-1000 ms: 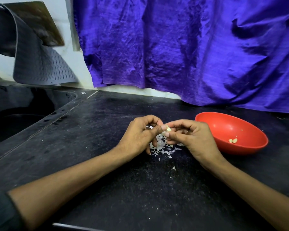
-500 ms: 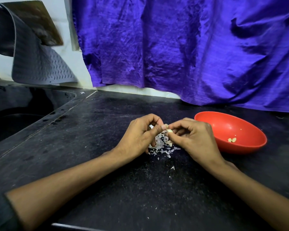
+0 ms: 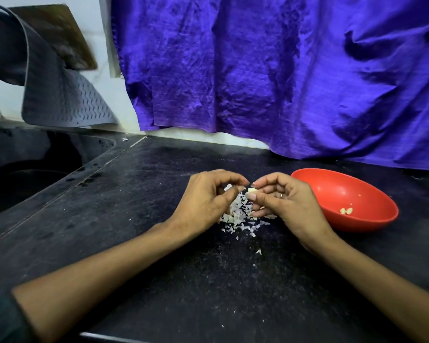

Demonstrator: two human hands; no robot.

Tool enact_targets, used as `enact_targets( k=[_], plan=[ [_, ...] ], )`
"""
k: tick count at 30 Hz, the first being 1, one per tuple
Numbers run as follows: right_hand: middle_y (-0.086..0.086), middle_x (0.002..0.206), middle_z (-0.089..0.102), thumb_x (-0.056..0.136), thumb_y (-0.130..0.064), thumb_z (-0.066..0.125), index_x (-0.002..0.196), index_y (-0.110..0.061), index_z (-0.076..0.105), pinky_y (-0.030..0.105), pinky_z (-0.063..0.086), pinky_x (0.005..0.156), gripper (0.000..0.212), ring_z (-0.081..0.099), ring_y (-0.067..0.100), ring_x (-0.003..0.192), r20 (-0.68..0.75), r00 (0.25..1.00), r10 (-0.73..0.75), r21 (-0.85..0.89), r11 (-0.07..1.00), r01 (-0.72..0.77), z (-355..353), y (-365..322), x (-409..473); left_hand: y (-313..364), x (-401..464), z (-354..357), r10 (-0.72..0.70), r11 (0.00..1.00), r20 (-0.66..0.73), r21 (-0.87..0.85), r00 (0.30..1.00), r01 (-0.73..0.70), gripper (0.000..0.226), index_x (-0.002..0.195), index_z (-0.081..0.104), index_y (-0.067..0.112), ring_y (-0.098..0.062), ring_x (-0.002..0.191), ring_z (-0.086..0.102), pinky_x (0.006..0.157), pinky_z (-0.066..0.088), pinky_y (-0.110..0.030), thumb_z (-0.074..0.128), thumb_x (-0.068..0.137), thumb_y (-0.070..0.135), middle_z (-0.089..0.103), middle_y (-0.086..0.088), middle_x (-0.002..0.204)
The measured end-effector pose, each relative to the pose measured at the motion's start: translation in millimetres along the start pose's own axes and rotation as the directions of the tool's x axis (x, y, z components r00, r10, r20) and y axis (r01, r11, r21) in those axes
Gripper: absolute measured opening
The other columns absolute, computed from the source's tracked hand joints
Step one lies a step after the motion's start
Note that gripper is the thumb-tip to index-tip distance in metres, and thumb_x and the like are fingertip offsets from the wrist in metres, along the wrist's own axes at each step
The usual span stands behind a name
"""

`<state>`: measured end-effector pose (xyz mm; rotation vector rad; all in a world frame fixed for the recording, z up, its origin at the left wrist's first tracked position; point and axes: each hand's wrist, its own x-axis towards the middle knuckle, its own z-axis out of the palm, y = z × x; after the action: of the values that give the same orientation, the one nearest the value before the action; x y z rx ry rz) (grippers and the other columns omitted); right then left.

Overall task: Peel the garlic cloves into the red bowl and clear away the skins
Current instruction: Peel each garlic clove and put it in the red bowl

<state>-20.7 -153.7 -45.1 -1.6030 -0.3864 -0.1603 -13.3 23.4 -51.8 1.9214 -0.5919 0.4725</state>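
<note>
My right hand [image 3: 282,201] pinches a small pale garlic clove [image 3: 252,190] between thumb and forefinger, over the middle of the black counter. My left hand [image 3: 203,199] hovers just left of it with curled fingers, and a white scrap of skin [image 3: 227,187] shows between them. Whether the left fingertips touch the clove is unclear. A heap of white skins [image 3: 240,216] lies on the counter under both hands. The red bowl [image 3: 372,219] sits to the right with two peeled cloves [image 3: 346,210] inside.
A black sink [image 3: 22,174] drops away at the left, with a grey ribbed mat [image 3: 60,95] hanging above it. Purple cloth [image 3: 282,70] covers the back wall. Loose skin bits [image 3: 258,251] dot the counter [image 3: 134,194] in front.
My two hands have drawn slightly apart at the fingertips. The clove stays with my right hand, and a piece of skin shows at the left hand.
</note>
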Motion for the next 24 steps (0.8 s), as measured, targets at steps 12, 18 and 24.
enact_targets(
  k=[12, 18, 24],
  plan=[
    [0.013, 0.073, 0.069, 0.073, -0.004, 0.073, 0.088, -0.006, 0.070, 0.025, 0.058, 0.054, 0.016, 0.064, 0.013, 0.057, -0.025, 0.999, -0.032, 0.037, 0.999, 0.033, -1.2, -0.6, 0.9, 8.6, -2.8, -0.3, -0.010, 0.999, 0.052, 0.031, 0.999, 0.008, 0.014, 0.098, 0.074, 0.010, 0.001, 0.036, 0.053, 0.038, 0.040, -0.017, 0.064, 0.093, 0.018, 0.061, 0.029, 0.058],
    [0.009, 0.072, 0.072, 0.069, -0.010, 0.073, 0.089, -0.006, 0.072, 0.023, 0.057, 0.056, 0.021, 0.064, 0.013, 0.058, -0.032, 0.997, -0.065, 0.014, 0.998, 0.065, -0.1, -1.2, -0.2, 7.1, -2.3, -1.3, 0.026, 0.999, 0.044, 0.045, 0.999, -0.028, 0.015, 0.100, 0.075, 0.013, 0.000, 0.038, 0.055, 0.040, 0.042, -0.016, 0.064, 0.093, 0.021, 0.061, 0.029, 0.062],
    [0.004, 0.074, 0.071, 0.066, -0.016, 0.073, 0.088, -0.012, 0.073, 0.023, 0.057, 0.057, 0.022, 0.066, 0.015, 0.060, -0.043, 0.992, -0.116, -0.039, 0.993, 0.115, -0.4, -0.2, -1.2, 6.6, -2.1, -2.3, 0.028, 0.997, 0.076, 0.069, 0.997, -0.034, 0.017, 0.101, 0.076, 0.014, -0.003, 0.039, 0.055, 0.040, 0.046, -0.019, 0.063, 0.093, 0.022, 0.061, 0.027, 0.059]
  ],
)
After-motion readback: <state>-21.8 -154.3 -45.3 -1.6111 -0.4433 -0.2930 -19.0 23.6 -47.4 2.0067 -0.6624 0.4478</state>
